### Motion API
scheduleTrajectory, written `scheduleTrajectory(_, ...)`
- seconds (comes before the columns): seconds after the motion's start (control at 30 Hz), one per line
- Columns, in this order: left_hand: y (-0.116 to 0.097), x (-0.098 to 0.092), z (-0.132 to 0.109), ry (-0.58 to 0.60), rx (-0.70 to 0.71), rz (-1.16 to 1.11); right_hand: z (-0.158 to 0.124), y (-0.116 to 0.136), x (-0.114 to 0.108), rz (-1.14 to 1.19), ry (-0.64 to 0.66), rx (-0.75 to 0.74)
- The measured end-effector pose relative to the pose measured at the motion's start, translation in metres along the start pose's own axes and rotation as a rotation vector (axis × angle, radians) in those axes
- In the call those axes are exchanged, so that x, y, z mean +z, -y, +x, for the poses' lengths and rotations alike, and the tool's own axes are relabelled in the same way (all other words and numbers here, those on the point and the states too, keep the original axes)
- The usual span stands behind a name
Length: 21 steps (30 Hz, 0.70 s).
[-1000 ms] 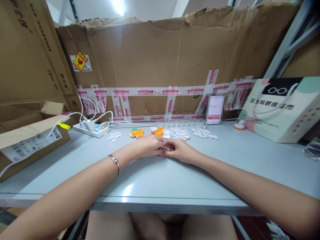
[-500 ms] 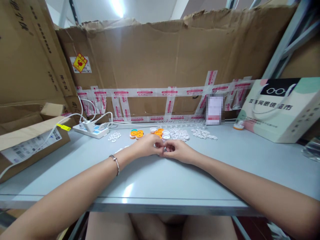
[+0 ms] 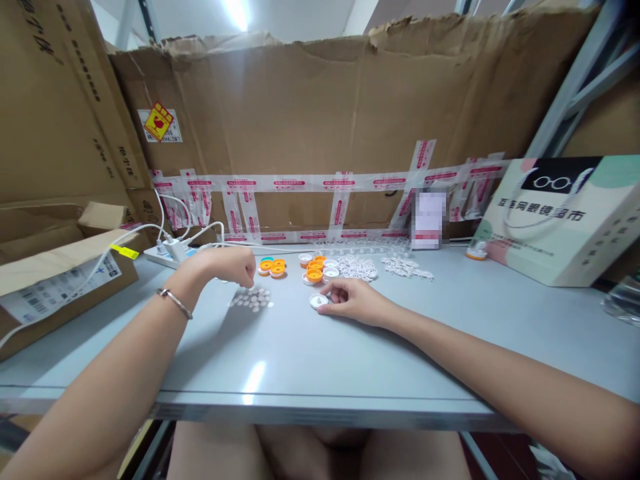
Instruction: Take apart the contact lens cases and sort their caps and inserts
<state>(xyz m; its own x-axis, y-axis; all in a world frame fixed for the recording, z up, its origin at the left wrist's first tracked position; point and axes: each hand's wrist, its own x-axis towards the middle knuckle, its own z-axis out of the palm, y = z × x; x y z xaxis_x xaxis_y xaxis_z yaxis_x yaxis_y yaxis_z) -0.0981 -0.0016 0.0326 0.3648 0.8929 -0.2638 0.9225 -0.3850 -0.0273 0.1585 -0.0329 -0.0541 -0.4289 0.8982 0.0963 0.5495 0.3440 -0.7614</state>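
My right hand (image 3: 350, 299) pinches the edge of a round white part (image 3: 319, 302) that lies on the grey table. My left hand (image 3: 235, 266) hangs above and behind a scatter of small white discs (image 3: 254, 299), its fingers curled downward; whatever its fingertips hold, if anything, is hidden. Orange and white round parts (image 3: 315, 274) stand just behind the white part. Another group of orange caps (image 3: 278, 269), with a green one (image 3: 267, 261), sits farther left. A pile of small white rings (image 3: 357, 267) lies behind my right hand.
More small white pieces (image 3: 407, 267) lie to the right, near a paper bag (image 3: 550, 220). A power strip (image 3: 157, 256) with white cables and an open carton (image 3: 65, 287) are at the left. Tall cardboard (image 3: 300, 120) closes off the back.
My left hand has moved left, away from my right hand, to above the small discs. The round white part at my right fingertips now shows. My right hand has stayed nearly in place.
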Motion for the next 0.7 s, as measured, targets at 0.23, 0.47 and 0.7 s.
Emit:
scheduleTrajectory(0.23, -0.006, 0.004, 0.004, -0.006, -0.013, 0.044, -0.002, 0.001, 0.000, -0.010, -0.003, -0.004)
scheduleTrajectory(0.47, -0.037, 0.009, 0.006, -0.383, 0.284, 0.024, -0.002, 0.000, 0.000, 0.010, 0.000, -0.011)
scheduleTrajectory(0.7, -0.082, 0.036, 0.017, -0.463, 0.654, 0.117, 0.002, -0.005, 0.005, -0.007, -0.047, -0.043)
